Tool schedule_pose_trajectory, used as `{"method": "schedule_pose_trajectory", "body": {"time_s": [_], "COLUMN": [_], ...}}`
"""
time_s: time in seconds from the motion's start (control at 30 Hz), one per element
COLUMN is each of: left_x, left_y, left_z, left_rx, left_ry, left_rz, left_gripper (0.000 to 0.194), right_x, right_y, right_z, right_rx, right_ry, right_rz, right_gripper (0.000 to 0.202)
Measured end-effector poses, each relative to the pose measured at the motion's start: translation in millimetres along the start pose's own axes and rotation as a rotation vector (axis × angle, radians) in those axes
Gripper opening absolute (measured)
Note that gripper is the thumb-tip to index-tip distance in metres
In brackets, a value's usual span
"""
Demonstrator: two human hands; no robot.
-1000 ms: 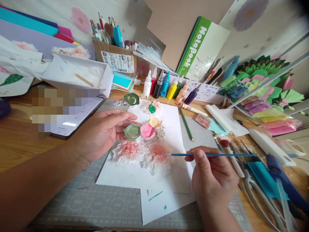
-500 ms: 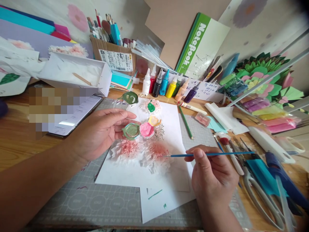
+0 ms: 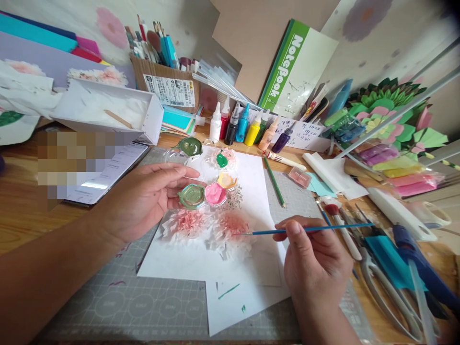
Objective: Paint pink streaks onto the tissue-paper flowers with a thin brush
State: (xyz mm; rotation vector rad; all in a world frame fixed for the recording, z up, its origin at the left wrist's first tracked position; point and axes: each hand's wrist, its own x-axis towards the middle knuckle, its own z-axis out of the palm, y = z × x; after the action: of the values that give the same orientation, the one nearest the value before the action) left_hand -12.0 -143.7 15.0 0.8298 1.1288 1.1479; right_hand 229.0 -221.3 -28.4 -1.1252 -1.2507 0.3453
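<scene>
My left hand (image 3: pixel 158 196) grips a clear plastic paint palette (image 3: pixel 204 191) by its left side, holding it over the white paper. Green, pink and yellowish paint sits in its wells. Between the fingers of my right hand (image 3: pixel 312 254) is a thin blue paintbrush (image 3: pixel 273 231), its tip at the right ruffled pink-and-white flower (image 3: pixel 232 230). A similar flower (image 3: pixel 189 223) lies to its left, just below the palette. Both are on the white paper (image 3: pixel 172 263); whether they are attached to it I cannot tell.
A grey cutting mat (image 3: pixel 125 306) lies beneath the paper. Paint bottles (image 3: pixel 250 129) line the back, and a green pencil (image 3: pixel 275 182) lies right of the paper. Scissors (image 3: pixel 381 292) and a blue glue gun (image 3: pixel 409 244) crowd the right; a phone (image 3: pixel 108 177) is at left.
The whole view has shifted slightly to the left. Both hands keep their holds, and the brush tip stays at the right flower.
</scene>
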Motion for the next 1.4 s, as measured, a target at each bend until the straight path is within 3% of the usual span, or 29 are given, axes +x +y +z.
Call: {"method": "schedule_pose_trajectory", "body": {"time_s": [0.5,1.07,1.4], "left_x": [0.6,2.1,4.0], "left_y": [-0.8,-1.3,-1.5], "left_z": [-1.8,-3.1,-0.6], "left_rx": [0.018,0.0,0.008], "left_ry": [0.002,-0.015,0.013], "left_rz": [-0.004,0.0,-0.006], "left_gripper": [0.021,0.022,0.025], "right_x": [-0.5,-1.2,-4.0], "right_y": [-5.3,-0.9,0.2], "right_z": [-3.9,-4.4,-6.6], "right_rx": [0.014,0.027,0.086], "right_ry": [0.002,-0.005,-0.013], "right_rz": [0.097,-0.016,0.062], "right_gripper": [0.019,0.019,0.016]}}
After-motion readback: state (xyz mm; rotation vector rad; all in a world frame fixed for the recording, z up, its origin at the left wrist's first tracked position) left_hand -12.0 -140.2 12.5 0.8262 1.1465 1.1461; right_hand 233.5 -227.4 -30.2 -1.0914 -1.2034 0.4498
